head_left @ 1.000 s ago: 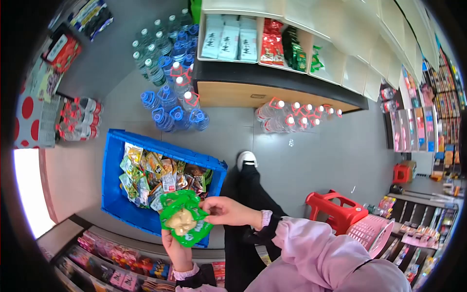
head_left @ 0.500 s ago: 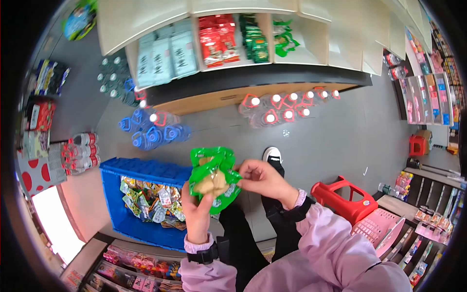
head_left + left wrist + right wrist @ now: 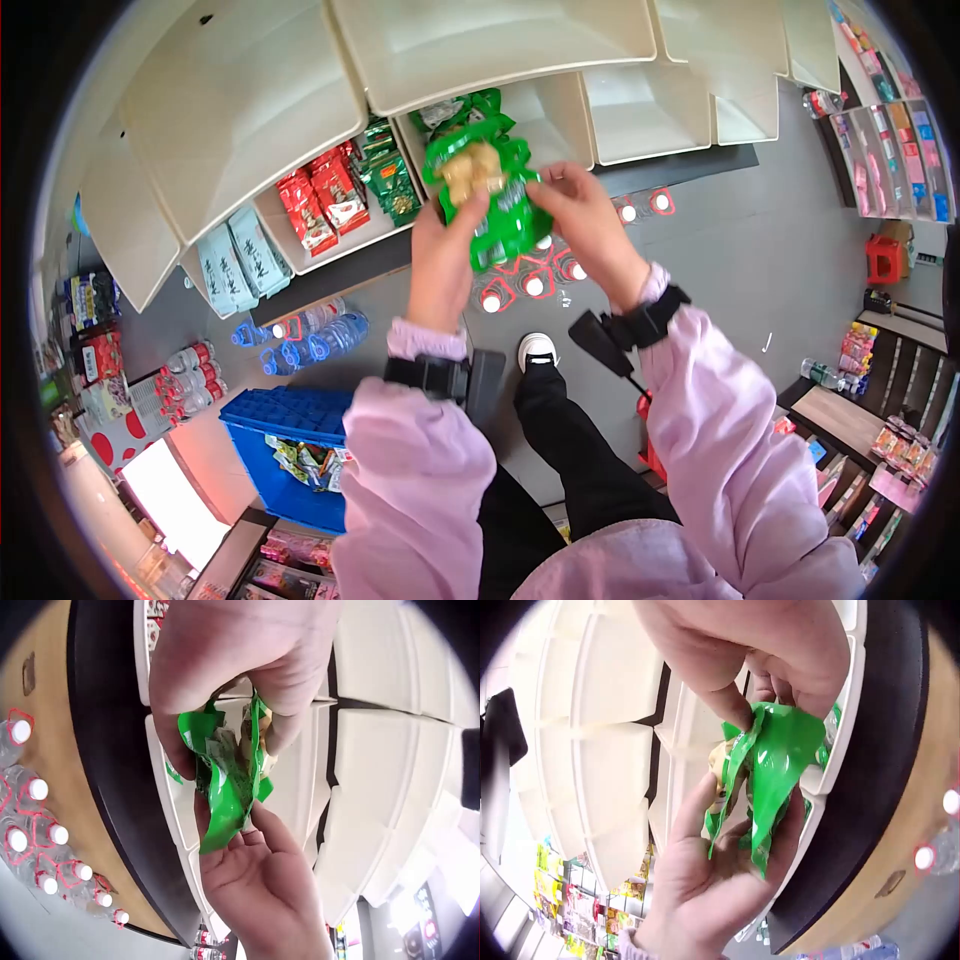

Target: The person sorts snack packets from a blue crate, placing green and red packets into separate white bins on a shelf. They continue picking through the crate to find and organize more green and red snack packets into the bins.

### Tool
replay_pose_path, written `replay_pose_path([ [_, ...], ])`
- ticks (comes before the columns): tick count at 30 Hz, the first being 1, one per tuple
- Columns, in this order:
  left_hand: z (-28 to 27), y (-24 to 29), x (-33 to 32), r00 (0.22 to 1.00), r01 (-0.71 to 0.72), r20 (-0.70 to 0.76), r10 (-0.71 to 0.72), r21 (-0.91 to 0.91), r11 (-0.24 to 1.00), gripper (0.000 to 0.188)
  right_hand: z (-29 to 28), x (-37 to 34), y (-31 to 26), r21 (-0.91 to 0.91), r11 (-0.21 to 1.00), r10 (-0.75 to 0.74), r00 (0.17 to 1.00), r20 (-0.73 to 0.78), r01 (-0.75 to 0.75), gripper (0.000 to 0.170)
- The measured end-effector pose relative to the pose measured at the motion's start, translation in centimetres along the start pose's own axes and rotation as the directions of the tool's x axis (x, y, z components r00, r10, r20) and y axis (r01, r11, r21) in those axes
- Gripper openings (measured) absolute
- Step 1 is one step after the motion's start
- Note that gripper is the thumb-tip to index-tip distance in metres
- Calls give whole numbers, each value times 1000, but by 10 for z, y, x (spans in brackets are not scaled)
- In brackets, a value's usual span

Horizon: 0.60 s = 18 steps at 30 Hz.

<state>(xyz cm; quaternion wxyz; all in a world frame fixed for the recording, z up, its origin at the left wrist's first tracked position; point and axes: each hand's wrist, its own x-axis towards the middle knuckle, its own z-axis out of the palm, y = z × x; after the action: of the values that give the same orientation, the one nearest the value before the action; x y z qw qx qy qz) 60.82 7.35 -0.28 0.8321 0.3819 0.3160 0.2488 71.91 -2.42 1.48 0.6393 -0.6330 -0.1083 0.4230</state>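
Note:
Both hands hold up green snack packets with a clear window showing pale, lumpy pieces (image 3: 510, 232), in front of the lower row of white bins. At the near left side, my left hand (image 3: 440, 255) grips them with its thumb across the front. My right hand (image 3: 598, 230) pinches the right edge between thumb and fingers. From the right wrist, the green wrapping (image 3: 784, 754) shows as layers standing apart, with both hands around it. Behind, similar green packets (image 3: 480, 103) lie in a bin, partly covered by those in hand.
Left of that bin are dark green packets (image 3: 390, 175), red packets (image 3: 335, 190) and pale blue packs (image 3: 240, 262). Bottles with red handles (image 3: 535, 284) and blue-capped bottles (image 3: 335, 335) stand on the floor. A blue crate (image 3: 255, 455) with snack packets is at lower left.
The hands have carried the green packets from over the blue crate up and forward to the white bins. The head view has shifted toward the shelf, and the crate now sits lower left.

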Motion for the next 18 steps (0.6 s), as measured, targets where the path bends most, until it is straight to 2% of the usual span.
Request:
replay_pose_path([
  [1, 6, 2, 17, 1000, 22, -8, -22, -15, 1000, 41, -2, 19, 2, 46, 998, -49, 999, -21, 50, 25],
  [3, 14, 7, 48, 998, 65, -23, -67, -47, 997, 39, -8, 51, -1, 37, 995, -87, 995, -45, 89, 30],
  [6, 22, 13, 89, 974, 211, -91, -210, 4, 978, 30, -11, 93, -8, 87, 982, -165, 985, -58, 170, 31],
  [9, 25, 10, 124, 981, 171, -86, -173, -30, 985, 26, -16, 133, -3, 180, 955, -236, 972, -19, 235, 31],
  [10, 28, 11, 133, 972, 195, -127, -197, -28, 980, 25, -17, 145, -1, 239, 928, -297, 955, 19, 284, 32],
  [13, 22, 1, 154, 991, 119, -49, -121, -37, 992, 24, -17, 162, -2, 206, 948, -243, 970, -17, 241, 32],
  [14, 17, -3, 161, 993, 93, 86, -83, -113, 989, 26, -17, 165, -4, 201, 963, -175, 983, -49, 181, 29],
  [17, 15, -16, 175, 988, 24, 152, 10, -220, 975, 24, -23, 180, 10, 308, 923, -260, 964, 54, 232, 27],
  [18, 17, -18, 174, 991, 31, 134, 1, -240, 970, 24, -22, 178, 6, 447, 887, -144, 989, 28, 116, 26],
])
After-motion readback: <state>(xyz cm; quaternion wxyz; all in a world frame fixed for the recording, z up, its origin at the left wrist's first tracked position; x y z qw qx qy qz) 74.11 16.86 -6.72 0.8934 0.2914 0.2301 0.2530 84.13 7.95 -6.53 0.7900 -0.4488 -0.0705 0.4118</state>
